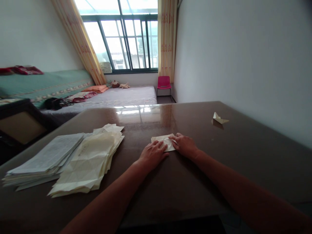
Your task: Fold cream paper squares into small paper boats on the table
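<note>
A small folded cream paper (pixel 162 140) lies on the dark brown table (pixel 185 182) in front of me. My left hand (pixel 153 155) lies flat on its near left part, fingers stretched out and pressing down. My right hand (pixel 184 145) rests on its right edge, fingers laid on the paper. Both hands touch the paper, and neither lifts it.
Two stacks of sheets sit at the left: creased cream paper (pixel 90 162) and printed pages (pixel 46 159). A finished folded paper boat (pixel 219 119) stands far right. Beyond the table are a bed (pixel 114 97), a pink chair (pixel 163 83) and a window. A wall runs along the right.
</note>
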`<state>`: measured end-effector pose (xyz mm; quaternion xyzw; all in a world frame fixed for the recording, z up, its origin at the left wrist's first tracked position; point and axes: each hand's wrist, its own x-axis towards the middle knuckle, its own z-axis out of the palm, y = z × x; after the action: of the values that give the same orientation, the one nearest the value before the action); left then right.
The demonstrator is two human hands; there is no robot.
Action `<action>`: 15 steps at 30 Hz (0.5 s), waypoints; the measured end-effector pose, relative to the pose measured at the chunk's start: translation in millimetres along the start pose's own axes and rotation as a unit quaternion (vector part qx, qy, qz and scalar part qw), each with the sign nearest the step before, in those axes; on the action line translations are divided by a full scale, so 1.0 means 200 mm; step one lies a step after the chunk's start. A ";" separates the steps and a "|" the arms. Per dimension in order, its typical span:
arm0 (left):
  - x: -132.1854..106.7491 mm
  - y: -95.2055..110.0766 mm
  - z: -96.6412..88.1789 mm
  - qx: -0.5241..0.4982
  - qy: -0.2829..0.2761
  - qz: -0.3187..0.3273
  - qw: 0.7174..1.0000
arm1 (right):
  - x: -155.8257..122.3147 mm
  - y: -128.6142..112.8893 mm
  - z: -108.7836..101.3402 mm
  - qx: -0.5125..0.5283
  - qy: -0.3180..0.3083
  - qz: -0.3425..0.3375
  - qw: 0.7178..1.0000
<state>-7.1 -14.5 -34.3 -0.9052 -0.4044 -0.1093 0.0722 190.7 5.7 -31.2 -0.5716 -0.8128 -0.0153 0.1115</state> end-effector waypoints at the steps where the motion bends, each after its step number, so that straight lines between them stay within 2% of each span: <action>1: 0.00 0.00 0.00 0.002 -0.001 0.003 1.000 | -0.01 0.00 -0.01 -0.001 0.018 -0.015 1.000; 4: 0.01 -0.01 0.00 0.002 0.004 0.011 1.000 | -0.02 -0.01 -0.03 0.033 0.058 -0.112 0.991; 7: 0.01 0.00 0.00 0.005 0.011 0.018 1.000 | -0.02 0.01 -0.01 0.101 0.040 -0.212 0.971; 9: 0.02 0.00 0.00 0.014 0.012 0.023 1.000 | -0.01 0.02 0.01 0.125 0.024 -0.236 0.963; 15: 0.02 -0.01 0.00 0.053 0.001 0.033 0.998 | 0.00 0.06 0.02 0.147 0.011 -0.243 0.959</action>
<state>-5.7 -9.5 -33.8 -0.9127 -0.3798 -0.0860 0.1234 201.9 9.8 -37.0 -0.3342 -0.9191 0.0717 0.1961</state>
